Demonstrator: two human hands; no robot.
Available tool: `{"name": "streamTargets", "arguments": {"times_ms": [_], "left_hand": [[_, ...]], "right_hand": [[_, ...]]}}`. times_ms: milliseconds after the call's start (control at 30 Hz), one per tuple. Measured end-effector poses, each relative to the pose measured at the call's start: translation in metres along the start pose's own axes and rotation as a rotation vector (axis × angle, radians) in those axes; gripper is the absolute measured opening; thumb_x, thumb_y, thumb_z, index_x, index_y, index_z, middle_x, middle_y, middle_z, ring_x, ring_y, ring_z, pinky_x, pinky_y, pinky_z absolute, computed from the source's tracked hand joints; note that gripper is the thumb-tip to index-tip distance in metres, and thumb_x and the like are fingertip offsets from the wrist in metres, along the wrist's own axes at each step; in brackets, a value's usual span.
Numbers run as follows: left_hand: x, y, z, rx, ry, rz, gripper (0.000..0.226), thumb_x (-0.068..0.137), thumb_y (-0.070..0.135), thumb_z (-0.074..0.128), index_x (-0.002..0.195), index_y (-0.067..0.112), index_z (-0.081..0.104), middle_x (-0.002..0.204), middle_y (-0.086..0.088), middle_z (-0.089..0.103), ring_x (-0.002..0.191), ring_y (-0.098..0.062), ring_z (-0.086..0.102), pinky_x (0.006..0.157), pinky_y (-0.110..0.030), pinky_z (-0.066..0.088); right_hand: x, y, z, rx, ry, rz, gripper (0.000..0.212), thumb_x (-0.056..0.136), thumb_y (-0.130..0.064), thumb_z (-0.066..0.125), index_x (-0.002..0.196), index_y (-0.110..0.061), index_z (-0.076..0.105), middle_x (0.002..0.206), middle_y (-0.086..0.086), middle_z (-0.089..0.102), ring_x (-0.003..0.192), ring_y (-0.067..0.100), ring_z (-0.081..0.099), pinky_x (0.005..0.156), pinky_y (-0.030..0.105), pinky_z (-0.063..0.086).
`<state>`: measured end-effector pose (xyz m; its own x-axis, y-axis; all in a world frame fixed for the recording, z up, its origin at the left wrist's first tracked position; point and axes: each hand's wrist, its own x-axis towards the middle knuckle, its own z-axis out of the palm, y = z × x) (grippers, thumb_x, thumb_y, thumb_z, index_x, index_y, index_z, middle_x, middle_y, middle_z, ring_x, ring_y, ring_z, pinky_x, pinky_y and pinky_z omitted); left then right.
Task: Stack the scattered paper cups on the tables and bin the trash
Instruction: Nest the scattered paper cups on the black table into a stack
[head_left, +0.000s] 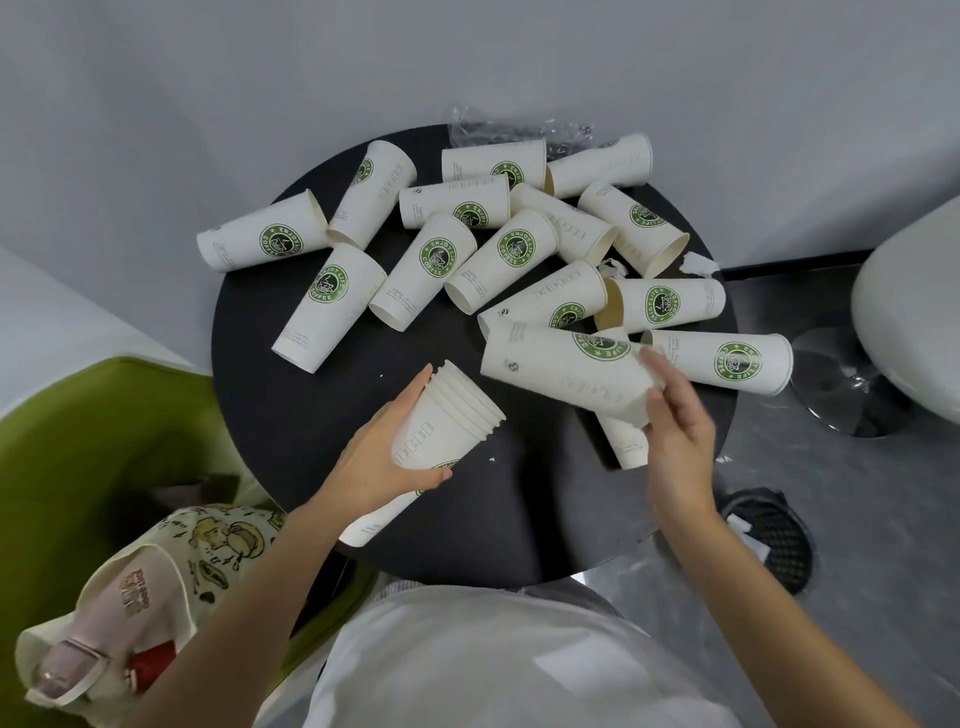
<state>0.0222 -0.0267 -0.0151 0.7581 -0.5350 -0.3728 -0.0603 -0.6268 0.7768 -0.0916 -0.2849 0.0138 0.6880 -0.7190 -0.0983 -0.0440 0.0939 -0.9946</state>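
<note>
Several white paper cups with green logos (498, 260) lie on their sides across a round black table (280, 415). My left hand (379, 457) grips a stack of nested cups (441, 431), its open rims pointing up and to the right. My right hand (675, 431) pinches the rim of a single cup (561, 369) lifted above the table, its base pointing left toward the stack. Another cup (623, 441) lies partly hidden under that hand. Crumpled clear plastic (498, 127) sits at the table's far edge, and torn white paper scraps (698, 264) lie at its right edge.
A green chair (104, 415) with a printed tote bag (156, 571) stands at the left. A black mesh bin (769, 535) holding white scraps sits on the floor at the right, near a white chair (909, 312) on a chrome base. Grey walls close the back.
</note>
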Motion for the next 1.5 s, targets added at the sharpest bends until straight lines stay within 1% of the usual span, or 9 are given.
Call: {"name": "streamTargets", "arguments": {"times_ms": [100,300,433,633,767,900,1033,1300,1500], "left_hand": [[-0.001,0.006,-0.002,0.020,-0.008,-0.002,0.112,0.057,0.048,0.078,0.141,0.068,0.006,0.146,0.019,0.038,0.133,-0.005,0.037,0.110,-0.046,0.038],[-0.003,0.015,-0.001,0.028,-0.024,0.009,0.112,0.053,0.051,0.075,0.139,0.072,0.006,0.145,0.014,0.042,0.130,-0.011,0.043,0.108,-0.051,0.041],[-0.006,0.017,0.000,0.020,-0.027,0.012,0.112,0.054,0.050,0.076,0.140,0.070,0.007,0.142,0.013,0.043,0.128,-0.010,0.044,0.106,-0.049,0.043],[-0.009,0.023,0.005,0.003,-0.037,0.017,0.113,0.056,0.049,0.078,0.141,0.070,0.006,0.141,0.014,0.044,0.126,-0.006,0.044,0.107,-0.042,0.041],[-0.014,0.026,0.012,-0.031,-0.043,0.040,0.112,0.061,0.046,0.081,0.141,0.070,0.006,0.140,0.018,0.044,0.126,-0.001,0.043,0.107,-0.039,0.041],[-0.013,0.031,0.017,-0.049,-0.033,0.063,0.110,0.063,0.053,0.081,0.141,0.070,0.005,0.143,0.027,0.039,0.131,0.000,0.039,0.110,-0.041,0.039],[-0.013,0.033,0.019,-0.056,-0.029,0.069,0.108,0.065,0.055,0.079,0.143,0.067,0.005,0.146,0.029,0.036,0.134,-0.001,0.039,0.110,-0.045,0.040],[-0.012,0.035,0.017,-0.055,0.002,0.078,0.104,0.072,0.044,0.081,0.143,0.068,0.008,0.146,0.035,0.036,0.134,0.001,0.040,0.109,-0.043,0.042],[-0.008,0.042,0.018,-0.038,0.035,0.081,0.104,0.068,0.046,0.079,0.142,0.068,0.010,0.140,0.028,0.047,0.127,-0.004,0.048,0.104,-0.045,0.047]], "right_hand": [[0.016,-0.012,0.003,-0.175,-0.062,-0.169,0.044,0.095,0.008,0.036,0.120,-0.016,0.062,0.119,-0.015,0.063,0.120,0.000,0.051,0.104,0.018,0.035],[0.027,-0.020,0.023,-0.279,-0.263,-0.274,0.047,0.094,0.009,0.032,0.122,-0.017,0.060,0.126,-0.004,0.059,0.124,0.001,0.048,0.104,0.013,0.032],[0.024,-0.018,0.036,-0.293,-0.368,-0.258,0.054,0.090,0.016,0.033,0.122,-0.020,0.059,0.126,-0.010,0.057,0.123,-0.004,0.046,0.104,0.011,0.031],[0.016,-0.009,0.047,-0.299,-0.445,-0.230,0.044,0.099,0.001,0.036,0.136,-0.020,0.047,0.140,-0.005,0.049,0.134,0.002,0.039,0.111,0.016,0.027],[0.008,-0.005,0.052,-0.318,-0.510,-0.197,0.040,0.101,-0.007,0.039,0.138,-0.019,0.045,0.135,-0.014,0.049,0.126,-0.009,0.041,0.103,0.007,0.028],[-0.004,-0.001,0.056,-0.310,-0.592,-0.140,0.037,0.101,-0.007,0.039,0.131,-0.026,0.050,0.114,-0.014,0.061,0.104,-0.005,0.055,0.096,0.010,0.037],[-0.004,-0.002,0.056,-0.301,-0.577,-0.150,0.038,0.101,-0.009,0.041,0.135,-0.021,0.049,0.133,-0.012,0.055,0.124,-0.002,0.047,0.105,0.013,0.033],[-0.009,-0.006,0.060,-0.238,-0.609,-0.100,0.035,0.100,-0.008,0.043,0.127,-0.029,0.051,0.127,-0.017,0.055,0.116,-0.014,0.048,0.092,0.003,0.035],[-0.009,0.004,0.061,-0.210,-0.596,-0.056,0.038,0.099,-0.009,0.044,0.130,-0.029,0.054,0.131,-0.014,0.057,0.123,0.001,0.050,0.103,0.024,0.042]]}}
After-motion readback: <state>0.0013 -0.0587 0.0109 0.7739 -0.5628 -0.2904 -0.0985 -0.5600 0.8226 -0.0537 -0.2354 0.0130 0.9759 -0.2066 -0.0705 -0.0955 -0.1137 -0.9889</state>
